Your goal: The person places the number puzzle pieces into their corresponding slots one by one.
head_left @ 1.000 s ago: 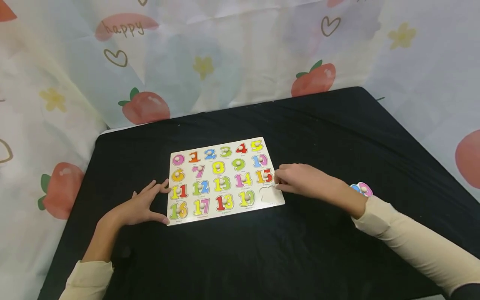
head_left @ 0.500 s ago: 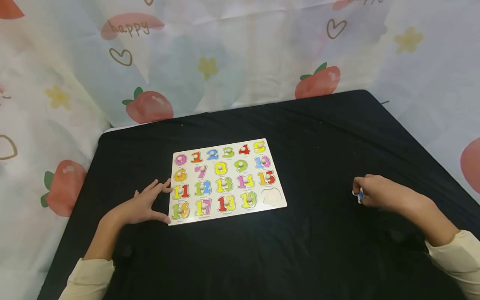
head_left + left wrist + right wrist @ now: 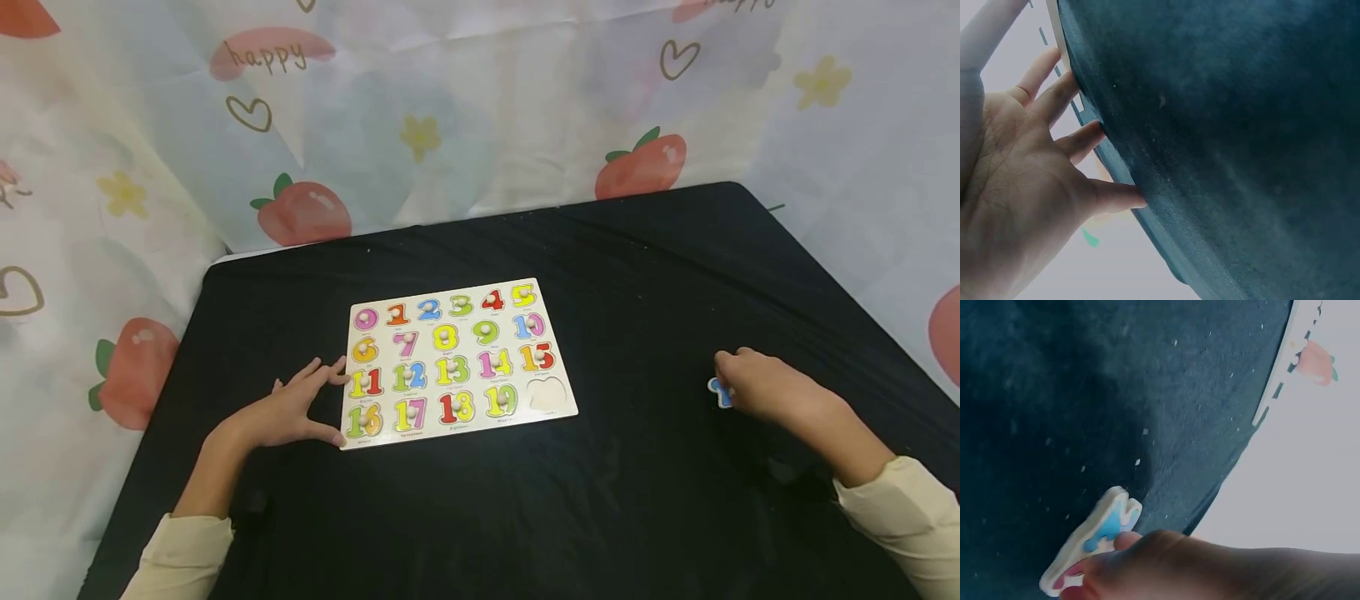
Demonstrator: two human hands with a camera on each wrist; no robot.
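Observation:
A wooden number puzzle board lies flat on the black cloth, filled with bright peg-knob numerals. One recess at its lower right corner holds no piece. My left hand rests at the board's left edge, fingers spread, thumb at the near corner; in the left wrist view its palm shows. Far to the right of the board, my right hand pinches a puzzle piece with blue and pink parts on a pale base. The fingers cover much of the piece, including its knob. In the right wrist view it tilts over the cloth.
Black cloth covers the table and shows some wrinkles. Behind and at both sides hangs a pale printed curtain with fruit, hearts and flowers.
My right hand has moved from the board's right edge out to the right and taken hold of the blue and pink puzzle piece lying there. The left hand keeps its place at the board.

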